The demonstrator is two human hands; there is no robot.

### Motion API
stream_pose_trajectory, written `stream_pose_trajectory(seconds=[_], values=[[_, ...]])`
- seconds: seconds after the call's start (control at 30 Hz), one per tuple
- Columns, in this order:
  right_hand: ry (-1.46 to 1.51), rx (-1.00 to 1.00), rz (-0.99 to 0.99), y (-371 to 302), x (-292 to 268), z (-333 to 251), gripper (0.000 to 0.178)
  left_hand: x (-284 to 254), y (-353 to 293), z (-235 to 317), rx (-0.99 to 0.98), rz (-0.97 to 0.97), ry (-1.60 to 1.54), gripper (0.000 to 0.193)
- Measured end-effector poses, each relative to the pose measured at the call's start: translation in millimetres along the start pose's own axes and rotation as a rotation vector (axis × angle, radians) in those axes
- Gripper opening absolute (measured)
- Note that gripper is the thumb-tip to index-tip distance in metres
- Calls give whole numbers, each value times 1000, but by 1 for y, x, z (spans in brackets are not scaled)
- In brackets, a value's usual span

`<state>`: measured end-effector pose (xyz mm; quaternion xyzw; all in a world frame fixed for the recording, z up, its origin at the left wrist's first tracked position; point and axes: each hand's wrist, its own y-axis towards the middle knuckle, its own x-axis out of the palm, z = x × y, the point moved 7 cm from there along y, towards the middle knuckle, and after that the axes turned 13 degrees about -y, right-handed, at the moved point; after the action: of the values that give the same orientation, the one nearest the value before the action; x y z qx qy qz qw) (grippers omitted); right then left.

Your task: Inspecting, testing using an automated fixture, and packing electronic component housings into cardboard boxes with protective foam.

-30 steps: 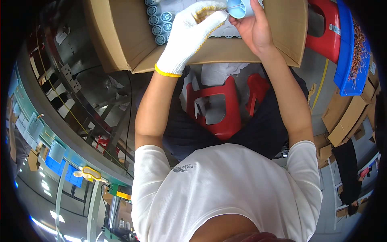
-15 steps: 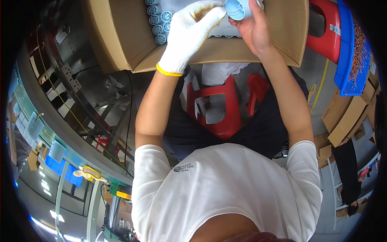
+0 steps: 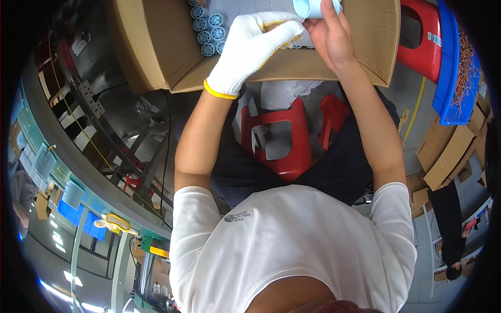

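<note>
My right hand [image 3: 336, 44], bare, grips a light blue plastic cylinder [image 3: 314, 7] by its side, over the near edge of an open cardboard box [image 3: 292, 65]. In a white knitted glove with a yellow cuff, my left hand [image 3: 250, 44] has thumb and fingertips pinched together just below the cylinder's left end. Whatever lies between those fingertips is too small to make out. Inside the box, on the left, several round, light blue slotted parts [image 3: 216, 20] stand in rows. The top of the frame cuts off part of the cylinder.
A red plastic stool [image 3: 300, 138] stands between my legs; another red stool [image 3: 425, 36] is beside the box. At right, a blue tray [image 3: 446, 99] holds many thin copper-coloured pieces, near flattened cardboard [image 3: 454, 156]. A long workbench [image 3: 78, 161] curves along the left. People are visible at both sides.
My left hand has moved slightly right and down, its fingertips still pinched. The cylinder has turned, so its open end shows less. A bit of skin-coloured shape now appears at the box's upper left.
</note>
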<state>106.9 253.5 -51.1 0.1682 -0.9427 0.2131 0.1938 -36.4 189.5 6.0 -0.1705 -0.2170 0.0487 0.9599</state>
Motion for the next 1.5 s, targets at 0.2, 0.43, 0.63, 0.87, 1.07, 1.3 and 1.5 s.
stream_pose_trajectory(seconds=[0.2,0.43,0.63,0.87,1.07,1.3,1.5], values=[[-78,-62,-15,-3,3,-7,51,0,-1,-3,-22,-26,131,29],[-101,-51,200,-10,14,-20,64,-10,0,5,9,133,-30,29],[-318,-53,-39,-8,4,-10,71,-7,-3,17,162,106,68,33],[-286,32,-164,-5,3,8,69,-3,-5,28,268,84,516,34],[-46,236,-167,-15,29,11,61,8,-15,37,708,124,1004,16],[-28,434,-216,-16,19,30,64,7,-21,35,698,124,1193,15],[63,447,-291,-15,18,33,64,6,-22,37,701,104,1173,12]])
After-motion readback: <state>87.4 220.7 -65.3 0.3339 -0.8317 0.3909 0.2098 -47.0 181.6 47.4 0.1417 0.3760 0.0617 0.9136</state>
